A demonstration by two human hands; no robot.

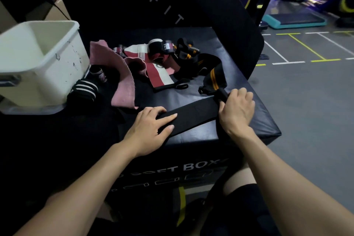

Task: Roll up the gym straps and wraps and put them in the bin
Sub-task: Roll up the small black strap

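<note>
Black wrap (193, 116) laid flat across near edge of black soft box (249, 120), running from lower left to upper right. Left hand (151, 130) resting on near end of wrap, fingers straight and spread, pressing fabric flat; nothing clasped. Right hand (236, 109) at far end, fingers curled round small rolled-up start (222, 94) of wrap, thumb underneath.

White bin (63, 63) at left on box top, open side up, tilted slightly in view; interior contents not discernible. Black-and-white striped roll (84, 90) just beside bin's near right corner, touching or nearly so. Pink wrap (118, 74) unrolled, draped right of bin. Maroon-and-white wrap (159, 74) loose at centre, partly overlapping pink one. Black straps with orange stripes (208, 71) heaped at right rear, just beyond right hand.

Grey floor with white and yellow lines (298, 51) at right. Teal step platform (295, 20) beyond, blurred.
</note>
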